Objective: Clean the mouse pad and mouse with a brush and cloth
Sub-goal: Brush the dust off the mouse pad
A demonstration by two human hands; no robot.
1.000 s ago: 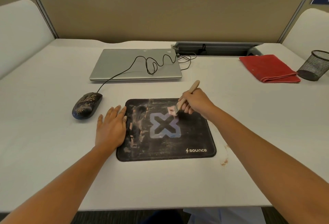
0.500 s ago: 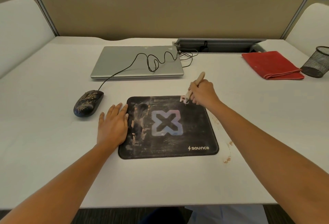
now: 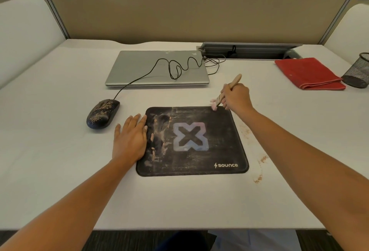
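A black mouse pad (image 3: 215,143) with a pale X logo lies on the white desk, streaked with dust and pinkish smears on its left side. My left hand (image 3: 130,138) rests flat with fingers apart on the pad's left edge. My right hand (image 3: 236,96) grips a wooden-handled brush (image 3: 229,89), whose pale bristles touch the pad's far right corner. A black wired mouse (image 3: 102,113), speckled with brown dust, sits left of the pad. A folded red cloth (image 3: 308,74) lies at the far right of the desk.
A closed silver laptop (image 3: 139,69) lies behind the pad with the mouse cable (image 3: 175,69) looped over it. A black mesh cup (image 3: 358,71) stands beside the cloth. Brown crumbs (image 3: 259,163) dot the desk right of the pad. A cable tray (image 3: 249,51) and beige partition close the back.
My right hand has swept the brush from the pad's centre near the X logo toward its far right corner. My left hand has stayed in place.
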